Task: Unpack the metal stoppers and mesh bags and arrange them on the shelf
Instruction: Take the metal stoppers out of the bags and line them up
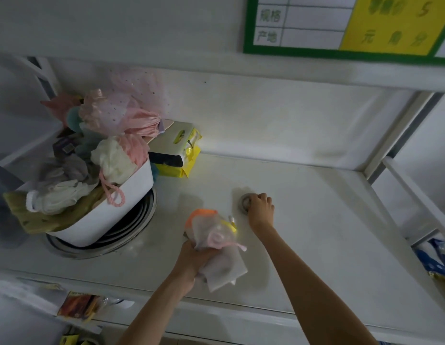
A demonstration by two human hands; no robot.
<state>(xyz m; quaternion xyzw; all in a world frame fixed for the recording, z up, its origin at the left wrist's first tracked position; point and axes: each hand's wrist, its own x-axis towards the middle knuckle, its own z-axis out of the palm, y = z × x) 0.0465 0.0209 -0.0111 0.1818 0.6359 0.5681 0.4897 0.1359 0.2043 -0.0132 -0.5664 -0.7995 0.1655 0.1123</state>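
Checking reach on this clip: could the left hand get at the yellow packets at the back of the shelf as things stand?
Probably not yet. The left hand is full, closed around a bundle of mesh bags. The shelf between it and the yellow packets looks bare, so the path itself seems free.

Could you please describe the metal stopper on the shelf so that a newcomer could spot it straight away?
Start at the white shelf and follow the right hand to its fingertips. The metal stopper lies there, a small grey ring flat on the bare surface. Everything else nearby is soft: the mesh bags in the left hand.
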